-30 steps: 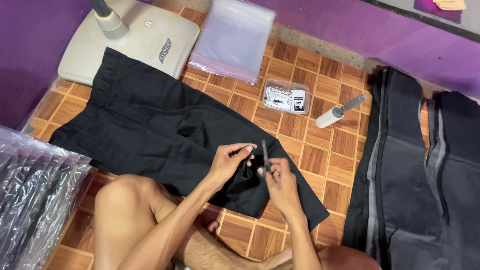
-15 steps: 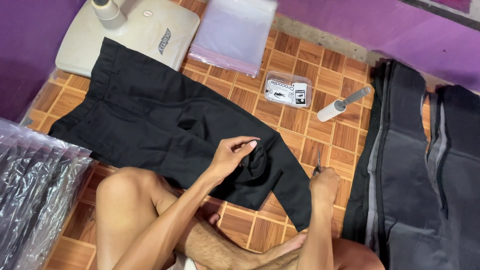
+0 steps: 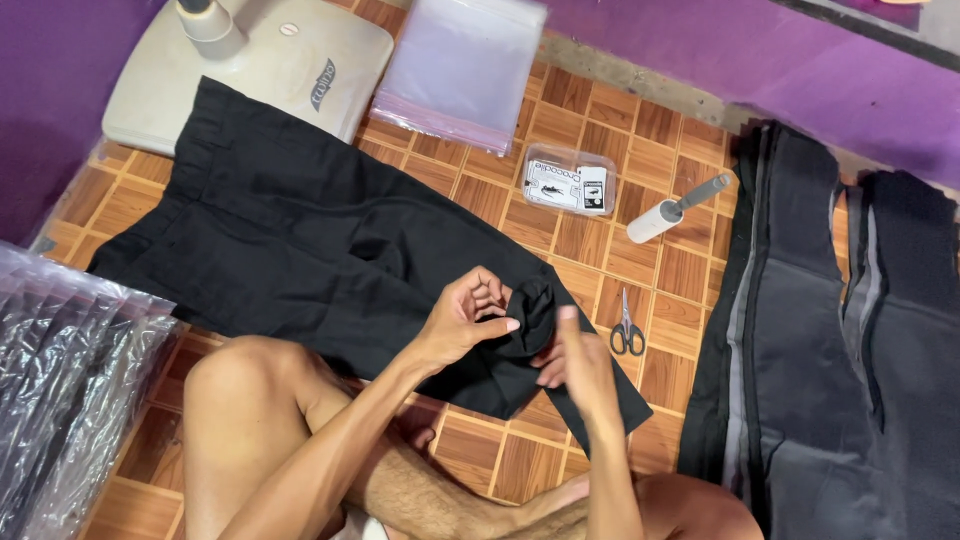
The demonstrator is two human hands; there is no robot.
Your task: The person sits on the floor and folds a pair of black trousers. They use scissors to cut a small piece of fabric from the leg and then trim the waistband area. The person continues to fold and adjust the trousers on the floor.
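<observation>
Bunching up near the hem, the black shorts (image 3: 300, 260) get pinched between the left hand (image 3: 465, 320) and right hand (image 3: 580, 365), fabric lifted for close inspection; scissors (image 3: 627, 330) are parked just right, within reach.

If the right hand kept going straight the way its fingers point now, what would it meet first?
The right hand points up-frame and slightly left, already touching the bunched black shorts. Beyond the fabric, the clear plastic box looks first in line, though depth is uncertain.

I see even, bright light | soft shadows under my arms | glare on plastic bags (image 3: 70, 400) | sharp focus, slight edge stretch
</observation>
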